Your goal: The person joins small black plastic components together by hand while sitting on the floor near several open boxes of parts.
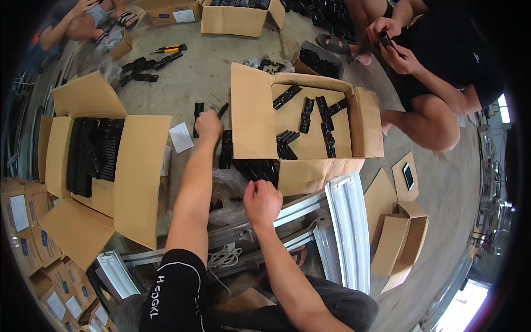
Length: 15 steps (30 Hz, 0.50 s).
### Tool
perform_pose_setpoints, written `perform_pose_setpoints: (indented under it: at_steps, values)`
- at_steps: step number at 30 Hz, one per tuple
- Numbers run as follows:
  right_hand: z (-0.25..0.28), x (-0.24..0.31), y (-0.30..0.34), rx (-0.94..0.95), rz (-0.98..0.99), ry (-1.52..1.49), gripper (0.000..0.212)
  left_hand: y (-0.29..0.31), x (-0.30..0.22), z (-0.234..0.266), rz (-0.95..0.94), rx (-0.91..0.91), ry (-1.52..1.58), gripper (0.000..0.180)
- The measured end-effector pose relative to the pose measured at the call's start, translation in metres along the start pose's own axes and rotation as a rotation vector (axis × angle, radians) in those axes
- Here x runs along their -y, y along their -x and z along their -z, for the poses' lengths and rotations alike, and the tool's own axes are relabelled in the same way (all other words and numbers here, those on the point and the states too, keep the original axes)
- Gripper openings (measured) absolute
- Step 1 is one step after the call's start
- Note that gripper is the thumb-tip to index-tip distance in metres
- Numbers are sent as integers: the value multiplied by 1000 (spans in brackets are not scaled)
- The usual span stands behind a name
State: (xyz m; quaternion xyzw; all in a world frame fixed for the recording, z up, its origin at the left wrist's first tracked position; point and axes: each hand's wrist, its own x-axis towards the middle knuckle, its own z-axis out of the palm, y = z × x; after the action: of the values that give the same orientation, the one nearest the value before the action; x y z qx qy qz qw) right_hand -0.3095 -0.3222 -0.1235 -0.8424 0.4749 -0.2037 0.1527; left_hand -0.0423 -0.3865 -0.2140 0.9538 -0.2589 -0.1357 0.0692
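My left hand (209, 126) is closed, knuckles up, over the floor just left of the large open carton (251, 108). A black half-round joint piece (198, 113) shows at its left side and a slim black part (223, 109) sticks up at its right; what the fingers hold is hidden. Another black joint piece (226, 149) stands below it. Curled fingers close my right hand (263, 202) at the carton's near left corner, beside a cluster of black pieces (257, 169); its grip is hidden. Several black joint pieces (306, 115) lie inside the carton.
An open carton (141, 177) at left holds stacked black parts (94, 155). White light fixtures (348, 232) and metal rails lie near me. A co-worker's hands (398, 52) hold a black piece at upper right. A phone (408, 176) rests on cardboard at right.
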Motion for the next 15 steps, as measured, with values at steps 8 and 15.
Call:
perform_pose_setpoints:
  at_steps: [8, 15]
  values:
    - [0, 1, -3, -8, -1, -17, 22, -17, 71, -14, 33, -243, 669, 25]
    - [-2, 1, -2, -10, 0, -10, 23, 8, 71, -17, 61, -477, 320, 23]
